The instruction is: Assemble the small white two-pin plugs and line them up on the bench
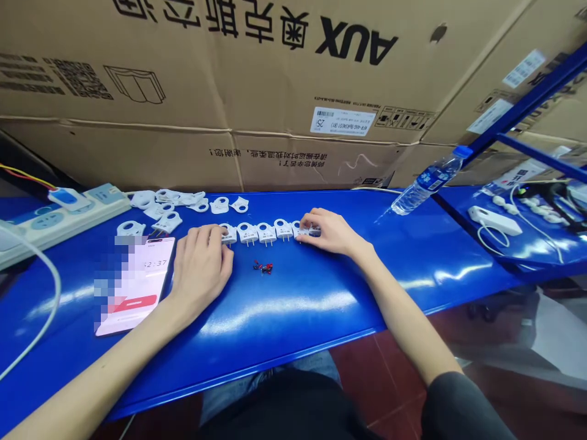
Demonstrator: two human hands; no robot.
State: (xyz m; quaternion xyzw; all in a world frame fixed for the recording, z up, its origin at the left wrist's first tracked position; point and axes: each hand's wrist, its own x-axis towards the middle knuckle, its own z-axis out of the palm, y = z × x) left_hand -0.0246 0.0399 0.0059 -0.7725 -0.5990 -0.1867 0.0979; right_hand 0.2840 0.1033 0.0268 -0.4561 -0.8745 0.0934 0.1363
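Several white plugs with ring-shaped handles (266,233) stand side by side in a row, their metal prongs pointing toward me. My left hand (202,260) rests at the row's left end, its fingers lying on the table beside the end plug (228,234) and its thumb apart. At the opposite end, my right hand (331,231) has thumb and forefinger around the last plug (300,230), partly covering it. In front of the row lies a small bundle of red and black pieces (263,267), too small to make out.
More white ring-handled parts (169,198) lie loosely behind my left hand. A phone (137,287) and a power strip (59,217) are on the left. A water bottle (428,180) leans at the right. Large cardboard boxes (275,79) stand behind the blue table (284,318).
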